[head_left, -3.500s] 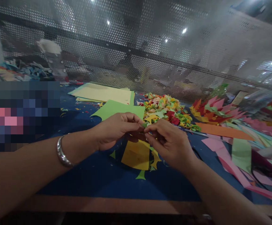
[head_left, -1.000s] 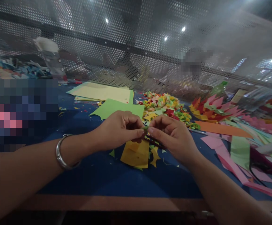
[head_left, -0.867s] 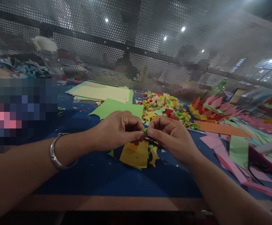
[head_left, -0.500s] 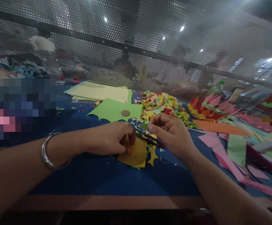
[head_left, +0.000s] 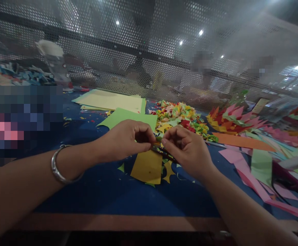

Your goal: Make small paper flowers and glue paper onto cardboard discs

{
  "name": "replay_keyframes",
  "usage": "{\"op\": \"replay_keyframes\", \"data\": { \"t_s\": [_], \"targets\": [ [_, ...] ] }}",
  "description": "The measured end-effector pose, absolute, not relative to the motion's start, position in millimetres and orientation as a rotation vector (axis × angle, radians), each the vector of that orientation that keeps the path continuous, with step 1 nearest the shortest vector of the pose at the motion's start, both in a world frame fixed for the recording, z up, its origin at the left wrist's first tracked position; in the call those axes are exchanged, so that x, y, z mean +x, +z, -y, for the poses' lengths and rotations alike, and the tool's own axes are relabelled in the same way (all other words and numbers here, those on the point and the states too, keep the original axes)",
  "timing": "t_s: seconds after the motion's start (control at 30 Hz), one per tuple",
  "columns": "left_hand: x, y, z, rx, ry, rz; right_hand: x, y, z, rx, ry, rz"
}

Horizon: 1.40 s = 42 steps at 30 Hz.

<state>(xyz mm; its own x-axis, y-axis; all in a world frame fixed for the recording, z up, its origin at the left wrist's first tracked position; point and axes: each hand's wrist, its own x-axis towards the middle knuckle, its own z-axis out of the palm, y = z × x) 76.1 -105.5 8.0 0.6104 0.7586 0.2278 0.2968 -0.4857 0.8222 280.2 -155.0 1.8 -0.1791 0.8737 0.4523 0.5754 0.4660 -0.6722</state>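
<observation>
My right hand [head_left: 191, 150] pinches a small green paper piece [head_left: 158, 139] between thumb and fingertips. My left hand [head_left: 129, 140], with a silver bangle [head_left: 55, 164] at its wrist, has thumb and forefinger closed right beside that piece. What its fingertips hold is too small to make out. Below the hands lies a yellow paper sheet [head_left: 147, 167] on the blue tabletop, with a curved yellow offcut [head_left: 168, 172] at its right. A slim dark tool [head_left: 165, 155], partly hidden, lies under my right hand. Behind my left hand is a green paper sheet [head_left: 130, 118] with a scalloped edge.
A stack of pale paper [head_left: 110, 99] lies at the back. Right of it is a heap of small colourful paper pieces [head_left: 178, 114]. Pointed paper shapes [head_left: 233, 118], an orange strip [head_left: 243, 140] and pink strips [head_left: 251, 177] spread rightward. A perforated metal panel [head_left: 100, 51] stands behind.
My left hand has risen off the yellow sheet and come to my right hand's fingertips, closing into a pinch. It now covers the brown disc on the green sheet.
</observation>
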Motion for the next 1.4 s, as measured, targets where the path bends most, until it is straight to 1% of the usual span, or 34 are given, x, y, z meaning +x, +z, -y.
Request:
{"op": "replay_keyframes", "data": {
  "t_s": [0.3,0.57,0.77,1.03,1.4],
  "targets": [
    [80.1,9.1,104.3,1.655,0.883,-0.694,280.5,1.0,156.4,-1.224,0.438,1.877],
    [82.1,9.1,109.5,1.393,0.846,-0.7,280.2,-0.8,156.9,-1.224,0.464,1.899],
    [85.6,12.8,110.8,1.171,0.835,-0.765,279.2,-0.5,157.4,-1.229,0.415,1.925],
    [85.4,11.3,107.6,1.158,0.854,-0.752,278.9,-2.0,159.2,-1.203,0.43,1.926],
    [83.7,7.3,107.2,1.363,0.923,-0.74,278.9,-2.1,158.2,-1.182,0.444,1.912]
  ]
}}
